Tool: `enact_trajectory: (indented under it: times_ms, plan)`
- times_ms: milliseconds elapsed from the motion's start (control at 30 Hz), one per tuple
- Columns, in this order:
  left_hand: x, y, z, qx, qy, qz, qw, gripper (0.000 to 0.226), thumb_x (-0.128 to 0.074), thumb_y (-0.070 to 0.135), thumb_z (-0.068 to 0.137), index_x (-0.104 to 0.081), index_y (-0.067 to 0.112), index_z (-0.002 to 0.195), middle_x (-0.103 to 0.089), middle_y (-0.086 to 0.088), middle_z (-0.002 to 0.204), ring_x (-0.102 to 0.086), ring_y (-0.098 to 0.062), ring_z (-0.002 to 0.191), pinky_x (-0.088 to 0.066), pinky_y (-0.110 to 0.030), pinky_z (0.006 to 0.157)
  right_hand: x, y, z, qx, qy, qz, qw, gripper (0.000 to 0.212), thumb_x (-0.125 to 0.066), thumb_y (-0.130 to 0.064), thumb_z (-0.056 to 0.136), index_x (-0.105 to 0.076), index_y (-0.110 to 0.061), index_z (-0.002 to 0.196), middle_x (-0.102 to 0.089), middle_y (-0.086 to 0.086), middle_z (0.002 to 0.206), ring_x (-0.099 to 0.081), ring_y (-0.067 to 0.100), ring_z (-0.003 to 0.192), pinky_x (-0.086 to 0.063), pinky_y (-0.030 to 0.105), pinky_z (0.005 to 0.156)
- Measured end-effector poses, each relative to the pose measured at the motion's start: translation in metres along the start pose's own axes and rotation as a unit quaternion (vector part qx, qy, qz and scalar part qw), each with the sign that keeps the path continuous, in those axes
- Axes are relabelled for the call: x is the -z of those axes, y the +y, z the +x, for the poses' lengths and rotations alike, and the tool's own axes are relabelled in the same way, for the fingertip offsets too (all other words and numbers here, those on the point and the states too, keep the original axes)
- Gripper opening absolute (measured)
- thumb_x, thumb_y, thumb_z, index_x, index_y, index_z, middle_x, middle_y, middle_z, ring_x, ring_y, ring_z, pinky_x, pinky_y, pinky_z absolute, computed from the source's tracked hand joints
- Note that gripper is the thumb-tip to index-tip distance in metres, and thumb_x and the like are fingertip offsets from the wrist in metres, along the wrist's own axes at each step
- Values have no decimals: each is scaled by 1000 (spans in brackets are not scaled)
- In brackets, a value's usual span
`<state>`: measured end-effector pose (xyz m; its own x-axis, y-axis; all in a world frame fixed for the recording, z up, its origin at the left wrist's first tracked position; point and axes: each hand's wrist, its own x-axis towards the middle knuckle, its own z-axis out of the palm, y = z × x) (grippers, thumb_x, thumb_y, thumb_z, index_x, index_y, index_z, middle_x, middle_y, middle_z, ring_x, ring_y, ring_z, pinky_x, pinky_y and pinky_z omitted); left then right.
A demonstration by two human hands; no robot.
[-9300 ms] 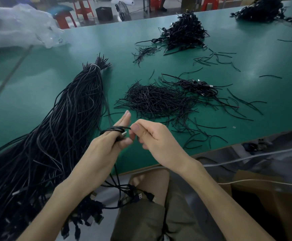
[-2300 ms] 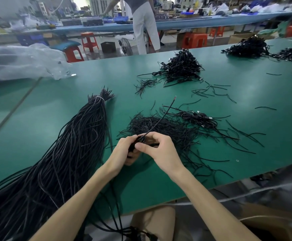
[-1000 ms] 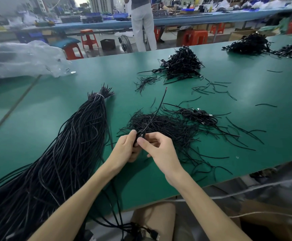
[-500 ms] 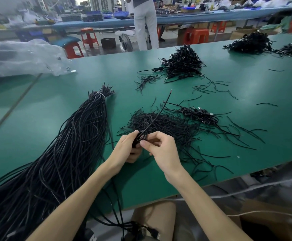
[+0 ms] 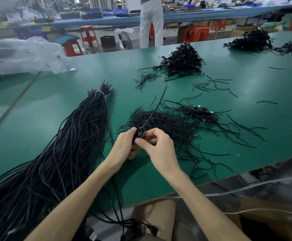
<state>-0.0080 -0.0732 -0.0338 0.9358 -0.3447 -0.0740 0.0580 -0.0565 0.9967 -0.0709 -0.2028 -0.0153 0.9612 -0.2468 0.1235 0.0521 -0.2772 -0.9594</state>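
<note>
Both hands meet over the green table, just in front of a heap of short black twist ties. My left hand grips a small coiled black cable. My right hand pinches the same coil from the right with thumb and forefinger. One free end of the cable sticks up and away from the coil toward the far side. A few finished coiled cables lie just right of the tie heap.
A long tied bundle of black cables runs along the left and hangs off the near edge. More cable heaps lie farther back. A clear plastic bag sits far left. A person stands beyond the table.
Over the last second the hands stay in place on the coil while the cable's free end sways slightly. Earlier the hands were lower, near my lap, winding the cable round my left fingers.
</note>
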Motion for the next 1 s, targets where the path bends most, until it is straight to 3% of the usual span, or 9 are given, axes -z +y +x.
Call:
enact_trajectory:
  times_ms: [133,367,533,700,833,933,1000]
  plan:
    - [-1,0,-1,-2,-23,12,1000,50,-36,41,103,-37,28,54,-25,10,54,-16,-11,46,-18,-18,42,1,0,2,-21,3,-4,1000,16,-81,-20,87,-66,-16,88,-71,-3,87,-65,8,82,-47,15,73]
    - [-2,1,-3,6,-18,24,1000,56,-34,38,107,-38,29,51,-24,10,54,-15,-11,46,-18,-19,42,2,-2,1,-23,-4,-13,1000,17,-79,-20,89,-63,-20,85,-70,-4,82,-65,9,80,-44,12,69]
    - [-2,2,-4,20,-31,13,999,52,-35,41,107,-32,28,57,-22,10,55,-13,-11,47,-16,-19,42,1,0,0,15,-12,-52,998,17,-72,-18,95,-58,-15,85,-65,1,87,-61,17,86,-49,32,78]
    - [-1,3,-5,-1,-57,23,998,52,-35,51,109,-35,25,63,-23,2,61,-16,-14,49,-16,-22,45,2,3,1,39,10,-63,997,18,-69,-14,96,-58,-19,82,-64,-2,86,-60,15,85,-50,34,79]
    - [-3,2,-4,-85,-58,78,992,40,-39,39,111,-48,18,78,-45,0,60,-37,-18,47,-28,-31,44,6,6,4,42,41,-71,996,16,-66,-16,99,-59,-19,84,-65,-3,87,-63,16,83,-52,36,79]
    - [0,3,-2,-134,-53,132,981,26,-42,26,112,-59,13,98,-57,4,61,-48,-13,46,-38,-25,45,9,9,5,32,54,-66,996,17,-65,-17,100,-58,-19,85,-65,-2,87,-65,19,82,-53,41,80]
    - [2,4,-2,-140,-79,124,979,33,-41,25,112,-61,8,93,-60,3,63,-51,-14,48,-41,-23,46,11,9,5,36,48,-65,996,18,-65,-15,99,-57,-18,83,-66,-2,85,-64,19,82,-53,43,81]
